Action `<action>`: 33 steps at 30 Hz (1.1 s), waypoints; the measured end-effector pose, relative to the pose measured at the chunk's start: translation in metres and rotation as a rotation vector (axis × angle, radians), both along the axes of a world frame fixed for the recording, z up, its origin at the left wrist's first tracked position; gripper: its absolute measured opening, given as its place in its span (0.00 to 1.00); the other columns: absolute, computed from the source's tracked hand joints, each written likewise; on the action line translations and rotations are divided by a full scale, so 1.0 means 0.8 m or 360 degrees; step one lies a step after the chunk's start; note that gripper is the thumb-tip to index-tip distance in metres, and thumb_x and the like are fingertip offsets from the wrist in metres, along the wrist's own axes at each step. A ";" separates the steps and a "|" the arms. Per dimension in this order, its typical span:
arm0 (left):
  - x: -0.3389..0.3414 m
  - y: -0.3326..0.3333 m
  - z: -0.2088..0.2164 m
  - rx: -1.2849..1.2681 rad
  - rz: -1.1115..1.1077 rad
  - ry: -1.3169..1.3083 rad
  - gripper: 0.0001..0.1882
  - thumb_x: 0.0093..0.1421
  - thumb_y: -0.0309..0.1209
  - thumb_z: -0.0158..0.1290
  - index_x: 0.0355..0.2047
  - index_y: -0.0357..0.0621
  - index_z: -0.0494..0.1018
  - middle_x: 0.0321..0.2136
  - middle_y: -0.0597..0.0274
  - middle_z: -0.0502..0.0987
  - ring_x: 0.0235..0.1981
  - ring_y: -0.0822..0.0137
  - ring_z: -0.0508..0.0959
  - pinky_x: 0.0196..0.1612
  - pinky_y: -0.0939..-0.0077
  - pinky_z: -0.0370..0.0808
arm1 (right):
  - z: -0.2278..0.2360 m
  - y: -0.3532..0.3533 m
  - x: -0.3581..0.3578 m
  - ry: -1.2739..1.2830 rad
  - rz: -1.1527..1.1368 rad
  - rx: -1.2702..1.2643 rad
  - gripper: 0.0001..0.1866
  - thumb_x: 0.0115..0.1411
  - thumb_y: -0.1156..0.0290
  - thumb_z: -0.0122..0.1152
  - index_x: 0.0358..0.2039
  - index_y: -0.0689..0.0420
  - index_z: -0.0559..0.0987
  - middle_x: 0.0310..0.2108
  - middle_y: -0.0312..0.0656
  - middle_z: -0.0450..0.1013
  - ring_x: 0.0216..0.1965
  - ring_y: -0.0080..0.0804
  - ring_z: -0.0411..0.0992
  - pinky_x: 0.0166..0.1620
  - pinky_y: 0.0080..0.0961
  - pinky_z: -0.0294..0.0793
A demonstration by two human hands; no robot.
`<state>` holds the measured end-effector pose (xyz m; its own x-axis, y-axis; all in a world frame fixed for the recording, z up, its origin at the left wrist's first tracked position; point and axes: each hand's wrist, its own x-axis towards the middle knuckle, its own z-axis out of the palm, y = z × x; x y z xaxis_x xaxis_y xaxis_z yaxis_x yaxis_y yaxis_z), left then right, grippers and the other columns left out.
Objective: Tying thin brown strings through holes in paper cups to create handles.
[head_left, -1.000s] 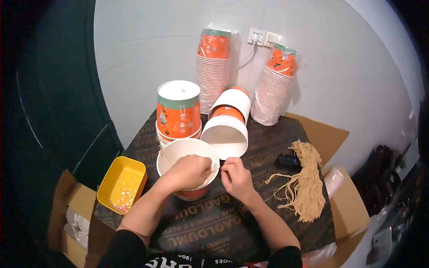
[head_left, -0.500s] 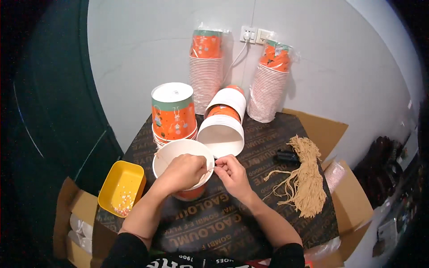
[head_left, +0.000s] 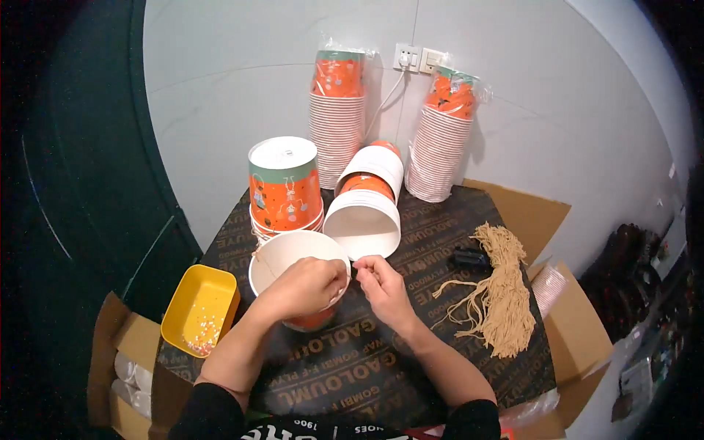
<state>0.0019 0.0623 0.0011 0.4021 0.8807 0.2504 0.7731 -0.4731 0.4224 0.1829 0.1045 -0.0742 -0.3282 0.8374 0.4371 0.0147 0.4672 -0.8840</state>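
A white-lined paper bucket (head_left: 293, 249), orange outside, stands upright in front of me with its mouth up. A thin beige cord (head_left: 265, 262) hangs from its left rim down the inside, toward my left hand. My left hand (head_left: 315, 282) is closed over the right side of the mouth, curled fingers at the inner wall, apparently on the cord; its fingertips are hidden. Just outside that rim, my right hand (head_left: 381, 287) has thumb and fingers pinched together. What it holds, if anything, is too small to make out.
Behind stand upside-down orange buckets (head_left: 286, 194), and nested buckets (head_left: 363, 227) lie on their side. Two wrapped bucket stacks (head_left: 337, 132) lean at the wall. A yellow tray (head_left: 181, 308) with small beads sits left; a cord bundle (head_left: 506, 301) and black object (head_left: 471, 258) lie right. Cardboard boxes (head_left: 579, 315) flank the table.
My right hand has drawn slightly left and up, its fingers closing tighter. My left hand has turned a little and shifted right at the rim. The bucket has moved very slightly.
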 end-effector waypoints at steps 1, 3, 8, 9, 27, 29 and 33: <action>0.001 -0.002 0.003 -0.0056 -0.0092 -0.0059 0.07 0.58 0.31 0.52 0.32 0.40 0.74 0.24 0.50 0.78 0.27 0.50 0.79 0.33 0.59 0.74 | 0.004 -0.001 -0.001 0.0017 -0.0035 0.0148 0.08 0.65 0.71 0.51 0.37 0.63 0.75 0.30 0.39 0.72 0.30 0.26 0.70 0.33 0.23 0.70; 0.005 -0.007 0.009 -0.0117 -0.0158 -0.0078 0.08 0.59 0.32 0.51 0.32 0.40 0.74 0.24 0.50 0.78 0.27 0.51 0.79 0.33 0.60 0.74 | 0.012 0.000 0.002 0.0035 -0.0072 0.0296 0.09 0.65 0.70 0.51 0.36 0.63 0.76 0.30 0.46 0.73 0.32 0.35 0.74 0.35 0.29 0.72; 0.011 -0.011 0.019 -0.0326 -0.0339 0.0015 0.08 0.62 0.32 0.50 0.36 0.41 0.73 0.26 0.51 0.78 0.29 0.53 0.79 0.34 0.62 0.74 | 0.044 0.003 0.035 -0.0603 0.0039 0.0307 0.16 0.67 0.61 0.45 0.36 0.61 0.75 0.31 0.54 0.74 0.34 0.54 0.73 0.36 0.40 0.72; 0.012 -0.011 0.018 -0.0328 -0.0341 0.0016 0.08 0.62 0.32 0.50 0.36 0.41 0.73 0.26 0.51 0.78 0.29 0.53 0.79 0.34 0.62 0.74 | 0.052 0.000 0.040 -0.0773 0.0031 0.0260 0.18 0.67 0.59 0.43 0.34 0.60 0.75 0.30 0.56 0.73 0.34 0.56 0.72 0.37 0.44 0.71; 0.015 -0.013 0.013 -0.0355 -0.0370 -0.0109 0.09 0.62 0.32 0.48 0.33 0.39 0.73 0.23 0.48 0.77 0.28 0.49 0.78 0.34 0.58 0.72 | 0.086 -0.017 0.061 -0.1101 0.0156 0.0106 0.13 0.60 0.63 0.57 0.35 0.62 0.77 0.25 0.46 0.76 0.27 0.34 0.75 0.32 0.30 0.73; 0.013 -0.009 0.004 -0.0248 -0.0408 -0.0085 0.09 0.61 0.31 0.48 0.32 0.39 0.73 0.23 0.48 0.77 0.27 0.49 0.78 0.33 0.58 0.72 | 0.087 -0.017 0.061 -0.1052 0.0174 0.0103 0.14 0.61 0.63 0.55 0.36 0.62 0.77 0.25 0.46 0.76 0.27 0.34 0.75 0.32 0.30 0.73; 0.014 -0.009 0.010 -0.0283 -0.0388 -0.0041 0.09 0.61 0.31 0.48 0.32 0.38 0.73 0.23 0.48 0.77 0.28 0.50 0.78 0.34 0.59 0.72 | 0.080 -0.011 0.063 -0.1058 0.0177 0.0259 0.15 0.65 0.63 0.50 0.37 0.63 0.77 0.26 0.47 0.75 0.28 0.38 0.75 0.34 0.31 0.72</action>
<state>0.0131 0.0547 0.0095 0.6025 0.7900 0.1139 0.6337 -0.5602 0.5334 0.2329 0.0958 -0.0099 -0.6501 0.7238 0.2310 0.4730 0.6235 -0.6225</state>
